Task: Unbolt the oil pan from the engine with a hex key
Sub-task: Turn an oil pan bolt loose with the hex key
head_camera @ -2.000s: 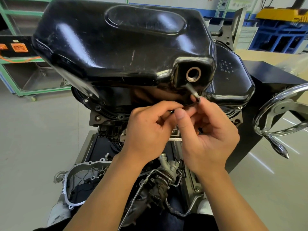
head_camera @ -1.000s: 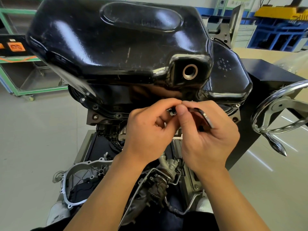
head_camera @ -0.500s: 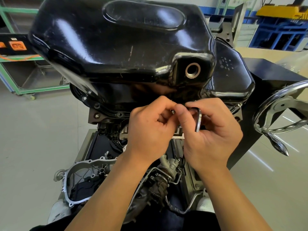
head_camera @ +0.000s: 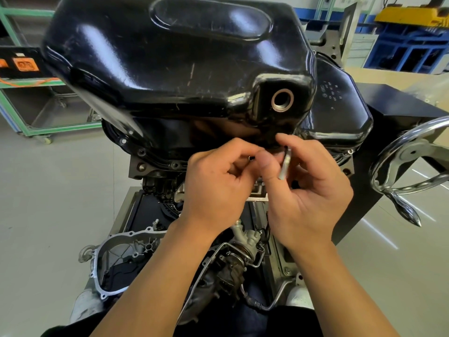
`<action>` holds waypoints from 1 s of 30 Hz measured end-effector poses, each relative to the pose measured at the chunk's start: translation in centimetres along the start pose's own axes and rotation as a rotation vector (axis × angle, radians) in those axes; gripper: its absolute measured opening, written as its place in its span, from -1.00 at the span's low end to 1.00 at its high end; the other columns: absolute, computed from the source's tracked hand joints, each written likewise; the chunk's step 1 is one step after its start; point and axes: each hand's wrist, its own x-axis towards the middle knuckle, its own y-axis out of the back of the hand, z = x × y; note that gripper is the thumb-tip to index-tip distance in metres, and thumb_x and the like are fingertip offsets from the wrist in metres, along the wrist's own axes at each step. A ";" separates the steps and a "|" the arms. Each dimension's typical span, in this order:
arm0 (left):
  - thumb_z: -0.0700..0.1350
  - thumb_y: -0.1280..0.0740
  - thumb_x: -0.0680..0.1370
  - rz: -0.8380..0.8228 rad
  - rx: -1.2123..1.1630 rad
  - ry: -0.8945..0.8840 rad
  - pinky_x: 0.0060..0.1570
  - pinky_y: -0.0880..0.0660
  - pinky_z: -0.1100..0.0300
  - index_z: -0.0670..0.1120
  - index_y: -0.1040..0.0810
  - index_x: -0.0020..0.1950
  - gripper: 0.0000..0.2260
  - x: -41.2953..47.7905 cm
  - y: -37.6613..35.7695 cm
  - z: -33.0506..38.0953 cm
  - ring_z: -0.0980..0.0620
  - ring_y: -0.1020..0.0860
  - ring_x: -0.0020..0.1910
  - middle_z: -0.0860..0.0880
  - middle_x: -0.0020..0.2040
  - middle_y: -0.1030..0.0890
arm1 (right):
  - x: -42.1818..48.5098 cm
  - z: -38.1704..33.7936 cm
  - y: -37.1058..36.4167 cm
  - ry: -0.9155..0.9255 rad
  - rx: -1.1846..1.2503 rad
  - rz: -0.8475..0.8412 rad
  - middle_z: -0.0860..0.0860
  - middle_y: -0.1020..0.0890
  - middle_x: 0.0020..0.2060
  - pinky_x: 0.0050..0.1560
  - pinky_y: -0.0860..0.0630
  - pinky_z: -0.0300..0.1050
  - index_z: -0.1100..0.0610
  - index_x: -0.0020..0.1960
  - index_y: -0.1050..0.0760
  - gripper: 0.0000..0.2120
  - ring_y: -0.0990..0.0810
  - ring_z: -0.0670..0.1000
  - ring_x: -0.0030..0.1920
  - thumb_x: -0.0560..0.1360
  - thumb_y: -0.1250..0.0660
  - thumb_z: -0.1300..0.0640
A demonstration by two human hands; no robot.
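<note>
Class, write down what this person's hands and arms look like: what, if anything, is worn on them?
The left hand and the right hand are both bare: no gloves, rings or watch show. The forearms are bare too, with no sleeves in view down to the picture's lower edge.

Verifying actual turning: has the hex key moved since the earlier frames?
Yes. The hex key swung: its free arm pointed up toward the drain hole earlier, and now points down, away from it.

Forearms raised, left hand (head_camera: 218,186) curled, right hand (head_camera: 308,190) pinching hex key (head_camera: 285,164) — thumbs close.
</note>
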 end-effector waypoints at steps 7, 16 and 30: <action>-0.20 -0.40 0.55 -0.021 0.084 -0.072 -0.46 -0.43 0.33 -0.14 -0.66 0.09 -0.87 0.0 0.2 0.0 0.12 -0.48 -0.53 0.07 -0.45 -0.54 | 0.2 -0.1 0.0 0.035 0.012 -0.049 -0.01 -0.63 -0.15 -0.05 -0.49 -0.26 0.19 0.04 -0.60 -0.87 -0.60 -0.09 -0.11 0.52 -0.43 0.35; -0.29 -0.41 0.55 -0.030 -0.003 -0.007 -0.29 -0.53 0.38 -0.18 -0.69 0.05 -0.88 0.1 0.0 0.0 0.29 -0.61 -0.33 0.14 -0.27 -0.65 | 0.3 -0.1 0.0 0.027 -0.008 -0.054 0.02 -0.58 -0.21 -0.14 -0.42 -0.29 0.22 0.13 -0.57 -0.84 -0.52 -0.06 -0.20 0.55 -0.39 0.27; -0.22 -0.33 0.60 -0.060 0.078 -0.107 -0.38 -0.38 0.44 -0.16 -0.66 0.15 -0.83 0.0 -0.1 0.2 0.29 -0.45 -0.47 0.29 -0.39 -0.45 | 0.4 -0.2 0.4 0.036 0.005 -0.082 0.10 -0.63 -0.18 0.00 -0.46 -0.29 0.24 0.08 -0.60 -0.88 -0.59 -0.05 -0.11 0.56 -0.37 0.33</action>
